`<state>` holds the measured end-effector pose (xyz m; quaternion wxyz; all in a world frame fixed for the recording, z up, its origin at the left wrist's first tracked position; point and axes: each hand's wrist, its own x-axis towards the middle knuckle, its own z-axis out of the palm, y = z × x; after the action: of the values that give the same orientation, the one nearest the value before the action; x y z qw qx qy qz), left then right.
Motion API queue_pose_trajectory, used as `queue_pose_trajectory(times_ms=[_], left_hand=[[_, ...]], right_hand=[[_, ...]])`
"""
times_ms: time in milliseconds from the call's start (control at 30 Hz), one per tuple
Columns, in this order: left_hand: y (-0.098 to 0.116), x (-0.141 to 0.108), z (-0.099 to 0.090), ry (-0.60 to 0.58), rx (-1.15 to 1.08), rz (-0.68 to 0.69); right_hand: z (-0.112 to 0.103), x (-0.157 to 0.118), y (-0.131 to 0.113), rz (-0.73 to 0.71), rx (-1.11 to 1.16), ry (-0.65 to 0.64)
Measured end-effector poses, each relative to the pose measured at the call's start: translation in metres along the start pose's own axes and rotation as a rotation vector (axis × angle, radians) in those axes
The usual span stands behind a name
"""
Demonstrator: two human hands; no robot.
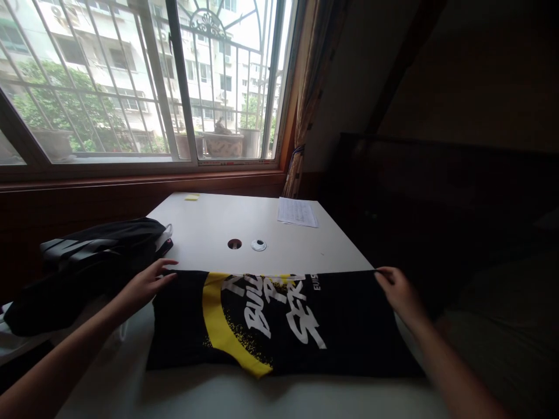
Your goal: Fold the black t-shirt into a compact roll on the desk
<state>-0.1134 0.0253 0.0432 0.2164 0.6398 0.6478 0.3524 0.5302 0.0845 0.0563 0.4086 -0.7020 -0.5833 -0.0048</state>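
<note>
A black T-shirt (349, 320) with a yellow curved band and white lettering is stretched sideways above the near part of the white table. It looks folded into a wide strip, its far edge pulled straight. My left hand (154, 280) grips the far left corner between thumb and fingers, with the index finger reaching out along the edge. At the far right corner, my right hand (397, 294) pinches the cloth between thumb and forefinger. The shirt's near edge hangs loosely, and its underside is hidden.
Dark clothes or bags (100, 250) are heaped on the left of the white table (209, 221). Farther back lie printed papers (297, 212) and a yellow sticky note (192, 198). Two cable holes, one with a white cover (258, 245), sit mid-table. A barred window stands behind.
</note>
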Motion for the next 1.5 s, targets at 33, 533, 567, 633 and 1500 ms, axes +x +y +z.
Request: queue_pose_trajectory(times_ms=[33, 533, 567, 633, 1500], left_hand=[[-0.008, 0.010, 0.011, 0.004, 0.054, 0.030], [0.055, -0.038, 0.072, -0.288, 0.390, 0.725], [0.061, -0.049, 0.073, -0.350, 0.399, 0.767], [0.065, -0.067, 0.075, -0.436, 0.427, 0.801], [0.004, -0.098, 0.003, -0.113, 0.516, 0.782]], right_hand=[[0.010, 0.000, -0.005, 0.007, -0.016, -0.034], [0.054, -0.037, -0.055, -0.186, -0.154, -0.244], [0.055, -0.050, -0.066, -0.248, -0.129, -0.288], [0.055, -0.081, -0.094, -0.491, 0.006, -0.454], [0.060, -0.173, -0.192, -0.913, 0.155, -0.601]])
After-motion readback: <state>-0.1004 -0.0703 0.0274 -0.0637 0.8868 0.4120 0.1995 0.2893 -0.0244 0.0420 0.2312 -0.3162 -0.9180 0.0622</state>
